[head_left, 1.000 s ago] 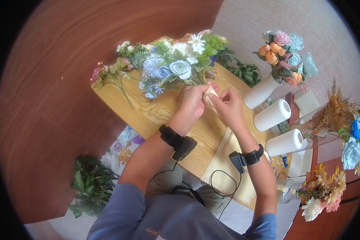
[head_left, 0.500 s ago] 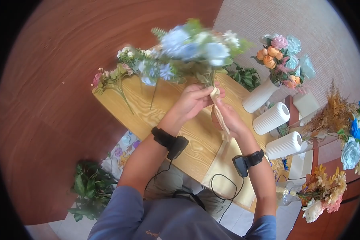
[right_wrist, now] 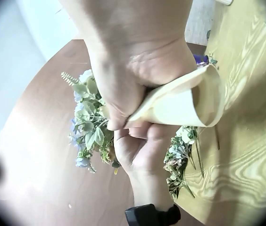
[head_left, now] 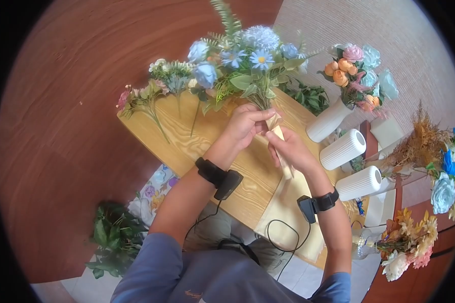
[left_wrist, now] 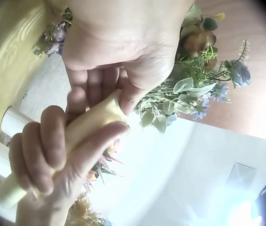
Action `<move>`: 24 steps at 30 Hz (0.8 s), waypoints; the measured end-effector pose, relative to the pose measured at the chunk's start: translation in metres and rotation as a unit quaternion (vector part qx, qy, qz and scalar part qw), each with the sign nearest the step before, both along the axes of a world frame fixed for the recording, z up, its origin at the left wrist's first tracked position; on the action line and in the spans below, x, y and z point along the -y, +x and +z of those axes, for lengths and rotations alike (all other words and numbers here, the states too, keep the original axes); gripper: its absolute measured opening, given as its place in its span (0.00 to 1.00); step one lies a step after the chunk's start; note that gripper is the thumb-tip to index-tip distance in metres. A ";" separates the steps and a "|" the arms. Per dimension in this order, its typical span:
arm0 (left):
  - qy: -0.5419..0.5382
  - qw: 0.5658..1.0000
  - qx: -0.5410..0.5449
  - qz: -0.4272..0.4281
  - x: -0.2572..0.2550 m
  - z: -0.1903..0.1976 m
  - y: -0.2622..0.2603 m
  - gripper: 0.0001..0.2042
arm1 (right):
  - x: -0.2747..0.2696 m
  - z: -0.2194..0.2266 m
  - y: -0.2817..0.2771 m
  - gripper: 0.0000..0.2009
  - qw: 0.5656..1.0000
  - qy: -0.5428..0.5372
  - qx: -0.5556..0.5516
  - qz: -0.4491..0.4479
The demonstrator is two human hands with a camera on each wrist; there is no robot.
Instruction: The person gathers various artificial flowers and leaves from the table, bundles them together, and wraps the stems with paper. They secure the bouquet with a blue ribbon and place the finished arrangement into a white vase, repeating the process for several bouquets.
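The right hand (head_left: 294,151) grips the rolled paper (right_wrist: 175,108) with curled fingers; the left hand (head_left: 241,127) pinches the bouquet's stems at its upper end. Above them, the bouquet (head_left: 261,59) has turned since half a second ago: blue daisies and a fluffy blue bloom now face the person, so the paper's wrap meets another side, over the table (head_left: 245,189).

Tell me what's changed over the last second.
The bouquet moved up and right in the head view and turned, showing other blooms. The left hand still holds it at the stems; the right hand still grips the paper. The vases stayed put.
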State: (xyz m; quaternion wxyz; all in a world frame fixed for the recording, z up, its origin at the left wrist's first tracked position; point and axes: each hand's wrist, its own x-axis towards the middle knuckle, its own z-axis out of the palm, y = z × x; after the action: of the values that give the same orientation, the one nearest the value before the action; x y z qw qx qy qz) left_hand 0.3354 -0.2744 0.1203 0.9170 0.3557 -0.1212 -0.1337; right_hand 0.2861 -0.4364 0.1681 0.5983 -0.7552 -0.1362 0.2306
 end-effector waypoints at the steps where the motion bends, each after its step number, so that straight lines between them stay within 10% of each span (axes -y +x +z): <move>1: 0.000 1.000 0.000 0.000 0.002 -0.001 -0.001 0.10 | -0.003 0.002 -0.002 0.16 0.992 -0.085 0.093 -0.026; 2: 0.010 0.999 -0.006 0.035 0.006 -0.002 -0.002 0.09 | -0.004 -0.007 0.002 0.16 0.992 -0.085 0.093 -0.027; 4: 0.020 0.997 -0.010 0.069 0.012 -0.002 -0.004 0.09 | -0.005 -0.036 0.013 0.13 0.876 -0.164 0.442 -0.101; 8: 0.017 0.999 0.025 0.040 0.008 0.001 -0.004 0.11 | -0.007 -0.043 0.019 0.11 0.899 -0.041 0.427 -0.085; 10: -0.013 0.999 0.034 -0.013 0.006 0.002 -0.001 0.12 | -0.006 -0.022 0.006 0.11 0.986 -0.038 0.142 -0.080; 13: -0.015 0.997 0.064 -0.031 0.001 0.000 0.001 0.13 | -0.006 -0.013 0.002 0.15 0.999 0.014 0.017 -0.049; 24: -0.123 0.979 0.117 -0.115 -0.004 0.001 -0.008 0.15 | 0.000 -0.014 0.002 0.13 0.940 0.251 -0.216 0.081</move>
State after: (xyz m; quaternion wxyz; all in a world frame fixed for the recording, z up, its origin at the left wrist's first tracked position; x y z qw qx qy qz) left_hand 0.3273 -0.2708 0.1211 0.9119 0.2368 -0.2828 -0.1796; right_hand 0.2877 -0.4362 0.1545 0.7626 -0.4993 -0.1176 0.3941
